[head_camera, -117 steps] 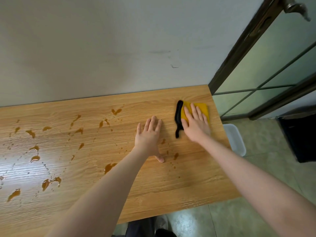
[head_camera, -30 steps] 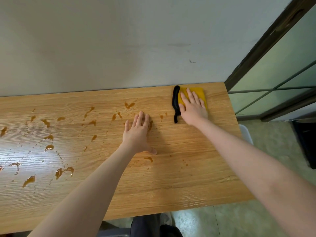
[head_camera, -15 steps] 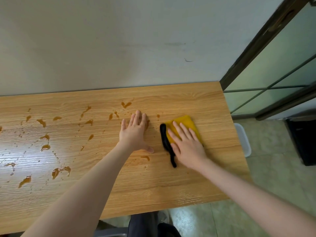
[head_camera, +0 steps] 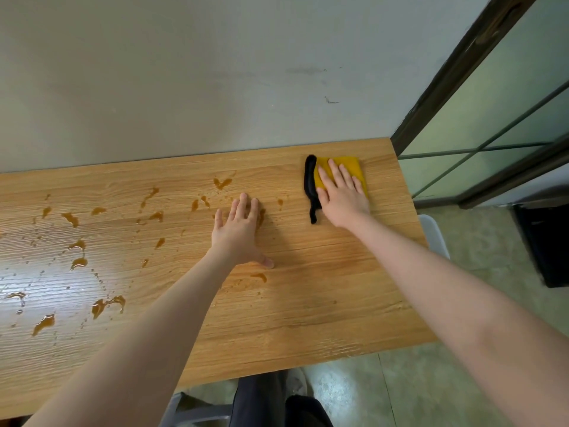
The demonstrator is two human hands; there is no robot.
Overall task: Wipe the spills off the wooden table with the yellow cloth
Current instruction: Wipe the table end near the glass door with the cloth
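grey wall (head_camera: 215, 72) | glass door (head_camera: 498, 118) | white bin (head_camera: 434, 232) | tiled floor (head_camera: 415, 389)

A plain domestic-looking room, seen from a table pushed against a wall.

A wood-grain laminate table (head_camera: 308, 303) is standing flush against a scuffed, pale painted wall (head_camera: 215, 72), with brown liquid spills (head_camera: 107, 305) lying across its top. A dark-framed door with frosted glass panes (head_camera: 508, 97) is closing off the right side, and a glossy tiled floor (head_camera: 431, 389) is showing beneath. A white plastic bin (head_camera: 434, 232) is sitting beside the table's end, suggesting a home or small utility room.
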